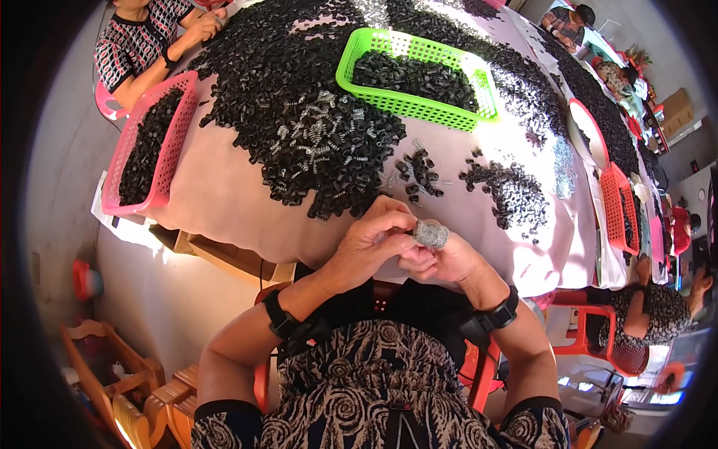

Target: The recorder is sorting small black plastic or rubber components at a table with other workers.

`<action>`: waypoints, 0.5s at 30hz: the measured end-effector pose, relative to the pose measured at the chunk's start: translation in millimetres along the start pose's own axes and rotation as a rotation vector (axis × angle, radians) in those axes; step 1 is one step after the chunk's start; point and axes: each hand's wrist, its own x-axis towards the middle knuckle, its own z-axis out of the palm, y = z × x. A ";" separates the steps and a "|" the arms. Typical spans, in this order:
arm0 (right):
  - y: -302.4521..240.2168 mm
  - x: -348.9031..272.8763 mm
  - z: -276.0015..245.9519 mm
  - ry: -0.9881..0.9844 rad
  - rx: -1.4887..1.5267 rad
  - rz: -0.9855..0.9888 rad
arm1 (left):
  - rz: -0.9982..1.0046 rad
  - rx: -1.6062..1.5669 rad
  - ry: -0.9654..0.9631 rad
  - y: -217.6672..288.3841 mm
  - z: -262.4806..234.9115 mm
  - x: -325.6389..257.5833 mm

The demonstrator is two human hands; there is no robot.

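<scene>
My left hand (376, 238) and my right hand (440, 260) meet at the table's near edge. Thumb and fingertips of the left are pinched together, touching the right. A grey wrap (431, 233) covers a digit of my right hand, whose other fingers are curled. Something small and dark shows between the hands, too small to make out. Just beyond them lie a small cluster of black plastic parts (420, 170) and a few loose springs. A big heap of black parts (299, 127) spreads farther left, with metal springs (318, 142) scattered over it.
A green basket (407, 110) of black parts stands at the far side. Pink basket (168, 150) at left, red basket (615, 209) at right. A smaller pile (516, 194) lies to my right. A person (146, 45) sits at the far left; other people work along the right.
</scene>
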 end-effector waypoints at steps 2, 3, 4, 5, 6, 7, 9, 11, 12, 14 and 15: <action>5.2 1.8 1.7 -0.035 0.122 -0.032 | -0.005 0.057 -0.001 4.5 1.5 0.4; 10.0 3.1 2.7 -0.032 0.122 -0.037 | -0.004 0.056 -0.006 5.1 1.0 0.3; 15.6 4.6 4.1 -0.033 0.181 -0.069 | -0.018 0.079 -0.018 5.5 0.3 0.3; 18.0 6.6 7.8 -0.035 0.241 -0.100 | -0.033 0.103 -0.029 6.4 -0.3 0.4; 17.8 6.3 12.6 -0.076 0.264 -0.131 | -0.033 0.101 -0.034 8.6 -0.2 0.2; 17.4 6.6 17.6 -0.073 0.264 -0.135 | -0.033 0.102 -0.040 12.4 0.5 0.0; 18.6 5.9 24.6 -0.077 0.323 -0.140 | -0.034 0.098 -0.053 16.5 2.0 0.4; 22.2 7.2 25.4 -0.119 0.337 -0.149 | -0.028 0.027 -0.091 18.2 2.0 0.7; 23.1 7.2 27.9 -0.123 0.351 -0.150 | -0.028 0.025 -0.095 19.1 1.7 1.3; 26.9 7.8 30.6 -0.124 0.366 -0.153 | 0.058 0.160 -0.169 20.6 2.0 3.2; 29.7 8.5 30.7 -0.097 0.361 -0.151 | 0.058 0.157 -0.173 23.6 4.6 3.1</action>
